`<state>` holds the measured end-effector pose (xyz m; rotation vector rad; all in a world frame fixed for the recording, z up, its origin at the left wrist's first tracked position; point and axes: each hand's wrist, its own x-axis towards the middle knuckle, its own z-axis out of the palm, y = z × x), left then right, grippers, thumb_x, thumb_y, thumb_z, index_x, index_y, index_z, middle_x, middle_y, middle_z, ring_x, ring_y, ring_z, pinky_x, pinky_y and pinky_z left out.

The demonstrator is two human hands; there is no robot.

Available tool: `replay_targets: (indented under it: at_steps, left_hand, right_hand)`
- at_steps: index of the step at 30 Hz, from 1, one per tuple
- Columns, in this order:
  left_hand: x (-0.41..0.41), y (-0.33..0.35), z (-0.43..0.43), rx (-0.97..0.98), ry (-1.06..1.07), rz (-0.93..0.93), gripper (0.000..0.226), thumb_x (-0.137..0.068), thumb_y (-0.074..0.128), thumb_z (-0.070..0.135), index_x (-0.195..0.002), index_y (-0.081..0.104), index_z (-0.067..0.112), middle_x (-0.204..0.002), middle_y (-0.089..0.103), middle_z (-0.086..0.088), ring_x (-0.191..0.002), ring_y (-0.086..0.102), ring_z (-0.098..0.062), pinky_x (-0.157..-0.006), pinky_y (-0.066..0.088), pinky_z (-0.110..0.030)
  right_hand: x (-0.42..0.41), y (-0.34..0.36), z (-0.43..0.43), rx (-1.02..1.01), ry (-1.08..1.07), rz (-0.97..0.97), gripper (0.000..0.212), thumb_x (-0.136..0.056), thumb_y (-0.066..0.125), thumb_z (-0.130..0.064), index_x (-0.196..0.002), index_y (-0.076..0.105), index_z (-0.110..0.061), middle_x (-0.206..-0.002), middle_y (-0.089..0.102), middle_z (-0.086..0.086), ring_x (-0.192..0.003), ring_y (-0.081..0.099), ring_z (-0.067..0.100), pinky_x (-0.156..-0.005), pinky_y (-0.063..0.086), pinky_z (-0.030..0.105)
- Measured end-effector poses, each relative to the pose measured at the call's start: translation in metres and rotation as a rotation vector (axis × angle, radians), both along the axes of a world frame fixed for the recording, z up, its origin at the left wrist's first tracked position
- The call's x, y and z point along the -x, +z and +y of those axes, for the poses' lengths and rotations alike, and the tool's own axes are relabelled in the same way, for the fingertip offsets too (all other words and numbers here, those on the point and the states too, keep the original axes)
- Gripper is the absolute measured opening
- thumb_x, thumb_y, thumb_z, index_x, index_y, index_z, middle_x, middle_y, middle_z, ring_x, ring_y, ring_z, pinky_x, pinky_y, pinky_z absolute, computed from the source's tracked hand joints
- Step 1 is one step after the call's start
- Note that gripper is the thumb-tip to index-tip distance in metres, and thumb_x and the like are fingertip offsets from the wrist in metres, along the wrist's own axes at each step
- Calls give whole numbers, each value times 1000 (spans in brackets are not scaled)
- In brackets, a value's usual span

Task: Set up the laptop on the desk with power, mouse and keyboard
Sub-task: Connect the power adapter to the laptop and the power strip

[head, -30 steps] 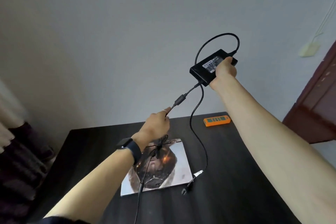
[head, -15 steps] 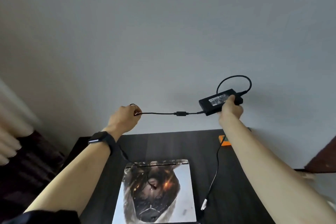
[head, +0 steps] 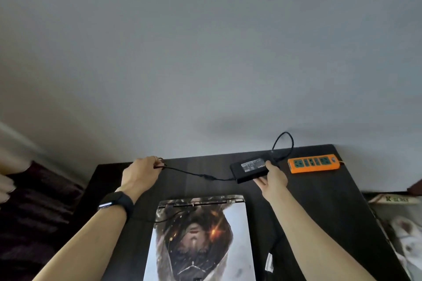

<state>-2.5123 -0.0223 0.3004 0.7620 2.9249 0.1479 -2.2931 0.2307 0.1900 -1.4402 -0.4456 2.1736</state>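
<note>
A closed laptop (head: pixel 201 237) with a picture printed on its lid lies on the dark desk (head: pixel 319 201) in front of me. My right hand (head: pixel 272 177) grips the black power adapter brick (head: pixel 250 169) low over the desk's far side. My left hand (head: pixel 141 173) pinches the adapter's thin black cable (head: pixel 194 174), which runs slack between my two hands. A second cable loops up behind the brick (head: pixel 284 143) and trails down the desk on the right of the laptop. No mouse or keyboard shows.
An orange power strip (head: pixel 314 163) with green sockets lies at the desk's far right corner, against the grey wall. Dark fabric (head: pixel 34 212) sits left of the desk. A white patterned item (head: pixel 406 235) lies off the desk's right edge.
Both hands have come down from chest height toward the desk's far side, carrying the adapter and cable with them. The view has tilted, and the power strip is in full view now.
</note>
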Motion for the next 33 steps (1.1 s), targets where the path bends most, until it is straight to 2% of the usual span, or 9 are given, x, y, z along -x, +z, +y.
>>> replay_targets:
  at_steps: [5, 10, 14, 18, 21, 23, 25, 28, 33]
  left_hand:
    - [18, -59, -1, 32, 7, -129, 18, -92, 55, 32, -103, 69, 33, -104, 70, 3, -94, 65, -23, -77, 54, -33]
    - [36, -116, 13, 90, -95, -165, 25, -84, 52, 29, -102, 69, 34, -106, 71, 2, -96, 65, -25, -80, 54, -34]
    - [40, -162, 21, 287, -303, -120, 31, -91, 45, 28, -111, 68, 33, -109, 70, -2, -103, 61, -27, -85, 48, -37]
    - [44, -200, 40, 320, -421, -124, 33, -92, 41, 35, -114, 64, 24, -115, 68, -1, -111, 53, -26, -90, 43, -40]
    - [44, -222, 54, 326, -442, -194, 46, -90, 46, 42, -130, 55, 20, -124, 62, 0, -120, 50, -25, -98, 40, -41]
    - [45, -233, 60, 294, -425, -197, 51, -93, 45, 45, -136, 50, 19, -129, 59, 0, -124, 48, -24, -101, 38, -42]
    - [49, -244, 63, 266, -413, -161, 46, -98, 41, 44, -135, 50, 19, -129, 58, 1, -124, 47, -23, -102, 38, -42]
    - [54, -262, 61, 238, -393, -143, 40, -102, 38, 40, -135, 52, 22, -129, 56, 1, -124, 45, -22, -100, 39, -39]
    - [36, -278, 46, 44, -328, -175, 60, -97, 51, 30, -153, 32, 27, -156, 29, -2, -142, 27, -24, -112, 33, -43]
  right_hand:
    - [15, -44, -7, 14, 23, -51, 47, -96, 67, -16, -139, 49, -6, -110, 69, 18, -97, 69, 32, -70, 58, 43]
    - [46, -81, -19, -5, -30, -124, 55, -96, 67, -19, -147, 45, -17, -120, 67, 14, -103, 69, 31, -72, 60, 41]
    - [68, -111, -32, -63, -77, -218, 77, -98, 62, -8, -159, 22, -34, -147, 50, 10, -118, 62, 35, -85, 60, 46]
    - [89, -133, -33, -111, -109, -249, 89, -98, 58, 0, -160, 8, -40, -162, 29, 5, -128, 54, 35, -94, 57, 51]
    - [107, -146, -31, -172, -119, -304, 96, -97, 58, 3, -158, 2, -45, -165, 21, 1, -132, 51, 35, -102, 51, 54]
    - [111, -156, -26, -253, -59, -388, 96, -96, 62, -3, -159, 0, -42, -164, 23, 2, -124, 57, 33, -103, 51, 52]
    - [105, -165, -22, -429, 141, -628, 98, -91, 72, -20, -161, 4, -30, -162, 26, 5, -115, 63, 30, -104, 51, 50]
    - [87, -178, -19, -655, 468, -965, 96, -88, 72, -48, -160, 18, -17, -161, 25, 10, -135, 47, 35, -102, 46, 50]
    - [77, -184, -13, -820, 540, -977, 84, -90, 65, -55, -158, 25, -28, -157, 27, 6, -132, 48, 30, -93, 48, 45]
